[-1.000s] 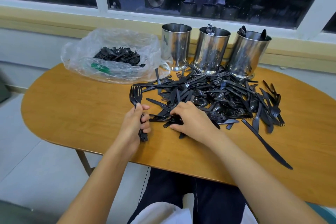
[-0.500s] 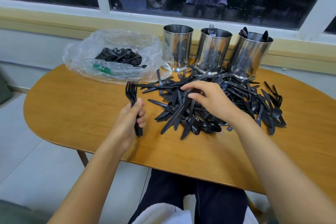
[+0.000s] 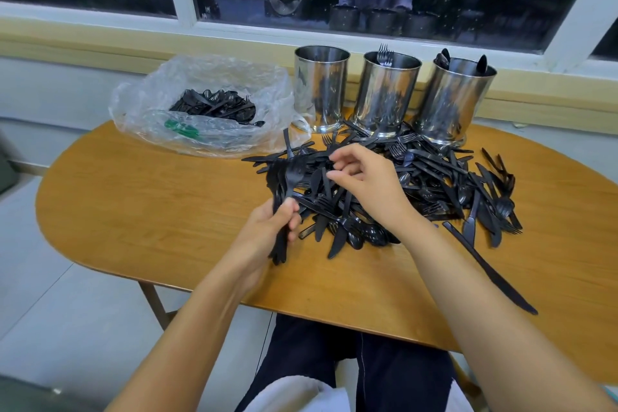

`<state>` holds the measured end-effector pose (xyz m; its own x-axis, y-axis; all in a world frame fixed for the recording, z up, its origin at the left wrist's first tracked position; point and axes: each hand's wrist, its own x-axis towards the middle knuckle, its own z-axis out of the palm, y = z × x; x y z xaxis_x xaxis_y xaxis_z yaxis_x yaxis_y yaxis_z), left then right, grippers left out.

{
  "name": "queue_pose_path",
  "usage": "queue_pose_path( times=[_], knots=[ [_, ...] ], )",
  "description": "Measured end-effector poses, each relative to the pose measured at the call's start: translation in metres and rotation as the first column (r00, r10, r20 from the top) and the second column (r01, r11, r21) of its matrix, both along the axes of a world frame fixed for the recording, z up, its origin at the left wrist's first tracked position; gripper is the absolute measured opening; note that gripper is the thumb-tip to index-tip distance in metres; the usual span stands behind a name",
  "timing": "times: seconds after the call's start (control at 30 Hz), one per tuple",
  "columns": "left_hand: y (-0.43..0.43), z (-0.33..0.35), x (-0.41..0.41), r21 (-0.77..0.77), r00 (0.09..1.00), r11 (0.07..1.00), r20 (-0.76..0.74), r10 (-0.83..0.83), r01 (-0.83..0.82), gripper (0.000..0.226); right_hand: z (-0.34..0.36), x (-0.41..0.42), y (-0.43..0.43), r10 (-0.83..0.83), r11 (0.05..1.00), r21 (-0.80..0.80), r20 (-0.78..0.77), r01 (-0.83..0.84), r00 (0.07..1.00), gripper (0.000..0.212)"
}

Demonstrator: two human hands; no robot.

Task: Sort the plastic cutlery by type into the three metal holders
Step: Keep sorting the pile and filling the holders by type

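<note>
Three metal holders stand in a row at the far edge of the table: left holder, middle holder and right holder. Fork tines project from the middle holder and spoon bowls from the right holder. Nothing shows above the left holder's rim. The cutlery pile lies directly in front of the holders, reaching their bases.

The left hand grips a fork bundle by the handles at the near-left edge of the pile. The bundle's long axis runs away from the person, tines at the far end. The right hand hovers over the left part of the pile with its fingers curled. Whether they pinch a piece cannot be determined. The hands are apart.

The middle holder lies ahead and to the right of the left hand, across the pile. The right hand is nearer to it, but the left hand carries the load. Delivery likely requires swinging the bundle upright, handles down.
</note>
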<state>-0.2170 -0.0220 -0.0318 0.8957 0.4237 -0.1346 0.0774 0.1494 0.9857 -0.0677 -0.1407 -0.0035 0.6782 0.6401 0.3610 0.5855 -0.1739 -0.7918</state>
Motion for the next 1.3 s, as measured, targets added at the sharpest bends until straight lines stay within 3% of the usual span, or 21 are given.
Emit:
queue_pose_path(
  times=[0.13, 0.33, 0.47, 0.63, 0.77, 0.83, 0.93, 1.07, 1.17, 1.3],
  knots=[
    [0.009, -0.002, -0.004, -0.015, 0.997, 0.997, -0.021, 0.078, -0.079, 0.022, -0.023, 0.005, 0.001, -0.021, 0.961, -0.268, 0.147, 0.061, 0.989, 0.011],
    [0.016, -0.007, -0.007, -0.116, 0.993, 0.986, -0.004, 0.121, -0.121, 0.019, -0.038, -0.004, 0.015, 0.017, 0.864, -0.481, 0.322, 0.148, 0.947, 0.038],
    [0.020, -0.008, -0.008, -0.205, 0.988, 0.967, 0.007, 0.154, -0.149, 0.020, -0.038, -0.005, 0.022, -0.003, 0.825, -0.507, 0.435, 0.248, 0.900, 0.027],
    [0.027, -0.008, -0.008, -0.259, 0.983, 0.950, 0.018, 0.184, -0.174, 0.021, -0.028, 0.004, 0.018, -0.153, 0.890, -0.333, 0.429, 0.313, 0.890, 0.025],
    [0.033, -0.006, -0.007, -0.289, 0.968, 0.931, 0.043, 0.247, -0.224, 0.023, -0.005, 0.018, 0.006, -0.235, 0.967, -0.042, 0.236, 0.251, 0.943, 0.016],
    [0.034, -0.003, -0.006, -0.296, 0.964, 0.927, 0.058, 0.259, -0.231, 0.023, 0.011, 0.020, -0.002, -0.189, 0.982, 0.034, 0.148, 0.186, 0.971, 0.012],
    [0.025, 0.003, -0.001, -0.300, 0.982, 0.943, 0.076, 0.172, -0.142, 0.032, 0.032, 0.011, -0.007, 0.030, 0.999, 0.021, -0.006, -0.030, 1.000, 0.013],
    [0.000, 0.009, 0.006, -0.170, 0.997, 0.984, 0.060, -0.046, 0.056, 0.040, 0.033, -0.004, 0.003, 0.167, 0.986, 0.033, -0.056, -0.165, 0.984, 0.010],
    [-0.013, 0.009, 0.009, -0.002, 0.995, 0.995, 0.002, -0.095, 0.095, 0.029, 0.025, -0.006, 0.007, 0.129, 0.990, 0.064, -0.064, -0.125, 0.990, 0.010],
    [-0.018, 0.010, 0.013, 0.098, 0.994, 0.990, 0.007, -0.106, 0.105, 0.022, 0.016, -0.005, 0.001, 0.054, 0.991, 0.127, -0.162, -0.033, 0.985, 0.024]
  ],
)
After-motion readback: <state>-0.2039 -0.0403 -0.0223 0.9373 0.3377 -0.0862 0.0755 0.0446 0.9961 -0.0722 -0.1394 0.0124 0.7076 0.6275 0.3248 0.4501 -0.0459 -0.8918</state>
